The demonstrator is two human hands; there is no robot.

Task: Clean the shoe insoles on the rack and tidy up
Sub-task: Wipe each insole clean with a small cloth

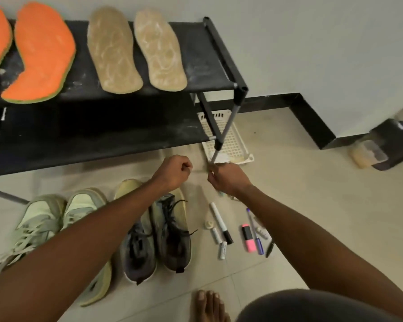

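Both hands out over the floor, fingers curled. Left hand fisted, nothing seen in it. Right hand curled, maybe pinching something small and pale; cannot tell what. Rack ahead: two tan insoles near top shelf's right end, orange insoles toward its left. White basket by right rack leg. Sneakers, markers, pink highlighter on floor.

Upper left, two orange insoles edged in green lie on the black rack, beside two tan insoles streaked white. Lower down sit pale green sneakers, dark grey sneakers, a pink highlighter and a purple pen on beige floor tiles.
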